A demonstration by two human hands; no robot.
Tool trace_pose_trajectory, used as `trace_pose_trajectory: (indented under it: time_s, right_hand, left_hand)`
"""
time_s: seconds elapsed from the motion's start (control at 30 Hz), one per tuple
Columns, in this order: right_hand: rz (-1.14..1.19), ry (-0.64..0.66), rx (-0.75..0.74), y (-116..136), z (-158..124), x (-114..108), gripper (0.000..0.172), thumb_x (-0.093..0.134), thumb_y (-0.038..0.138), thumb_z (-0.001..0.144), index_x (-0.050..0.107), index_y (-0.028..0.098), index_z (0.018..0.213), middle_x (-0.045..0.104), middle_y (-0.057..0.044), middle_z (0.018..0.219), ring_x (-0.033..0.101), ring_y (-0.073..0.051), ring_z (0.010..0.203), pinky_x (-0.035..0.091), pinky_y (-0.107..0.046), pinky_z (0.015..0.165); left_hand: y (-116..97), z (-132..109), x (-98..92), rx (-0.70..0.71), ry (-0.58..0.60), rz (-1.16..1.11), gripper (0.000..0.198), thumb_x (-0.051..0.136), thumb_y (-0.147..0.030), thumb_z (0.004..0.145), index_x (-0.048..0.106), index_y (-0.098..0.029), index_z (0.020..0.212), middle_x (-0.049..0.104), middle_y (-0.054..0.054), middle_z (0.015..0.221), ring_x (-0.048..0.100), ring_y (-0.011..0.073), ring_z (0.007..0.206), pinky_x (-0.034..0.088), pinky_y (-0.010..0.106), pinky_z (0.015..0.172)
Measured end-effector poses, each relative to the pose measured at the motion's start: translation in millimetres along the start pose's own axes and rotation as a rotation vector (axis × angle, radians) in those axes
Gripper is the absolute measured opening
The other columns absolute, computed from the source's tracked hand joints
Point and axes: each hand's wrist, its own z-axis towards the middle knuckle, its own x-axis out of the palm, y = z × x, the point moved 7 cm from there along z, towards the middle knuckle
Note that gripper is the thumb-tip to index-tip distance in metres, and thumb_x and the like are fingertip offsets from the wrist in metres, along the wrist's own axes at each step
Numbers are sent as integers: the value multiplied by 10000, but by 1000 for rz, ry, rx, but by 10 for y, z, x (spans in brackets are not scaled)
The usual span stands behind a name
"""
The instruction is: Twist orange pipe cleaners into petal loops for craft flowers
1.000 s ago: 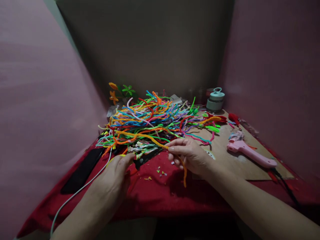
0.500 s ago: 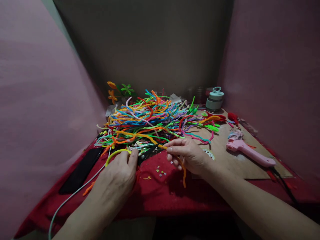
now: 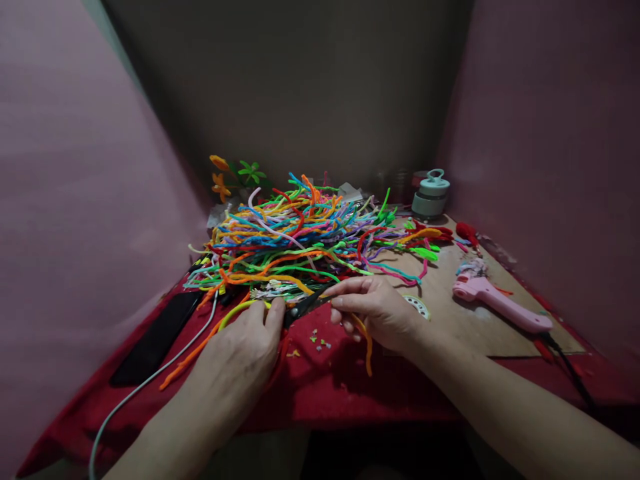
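My left hand [image 3: 250, 340] is closed on a pair of scissors [image 3: 306, 307], whose dark blades point right and up toward my right fingertips. My right hand [image 3: 373, 307] pinches an orange pipe cleaner [image 3: 369, 343] between thumb and fingers. Its tail hangs below the hand, and its yellow-orange length runs left past the blade tips. A bent yellow pipe cleaner [image 3: 233, 310] curves beside my left hand; whether the hand touches it I cannot tell. The scissors' handles are mostly hidden by my left hand. Beyond both hands lies a big heap of coloured pipe cleaners [image 3: 285, 233].
Small clippings [image 3: 315, 340] dot the red cloth [image 3: 345, 393]. A black phone [image 3: 155, 340] and white cable [image 3: 145, 383] lie left. On the right, a pink glue gun [image 3: 500, 307] rests on a brown board [image 3: 445, 340]. A green lidded jar [image 3: 430, 193] stands behind.
My left hand and the scissors have moved slightly right and up, bringing the blades closer to my right fingertips. More of a loose orange pipe cleaner shows at left. My right hand has barely moved.
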Motion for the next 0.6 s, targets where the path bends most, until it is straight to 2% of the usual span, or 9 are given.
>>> trace_pose_trajectory:
  time_s: [0.33,0.6]
  right_hand:
    - [70,4,80,-36,-1,9,216,660,140,624,627,88,830,628,-25,556,480,-68,372,366,-156,309]
    - [128,7,101,-77,17,7,171,681,140,608,592,99,747,624,-23,543,474,-66,363,358,-154,303]
  left_hand:
    - [-23,-2,24,5,-4,-34,364,403,-64,816,520,-119,1156,576,86,806,609,209,657,472,279,505]
    - [-48,7,1,-19,-28,54,348,376,-69,825,547,-140,1120,543,56,710,587,194,585,432,256,451]
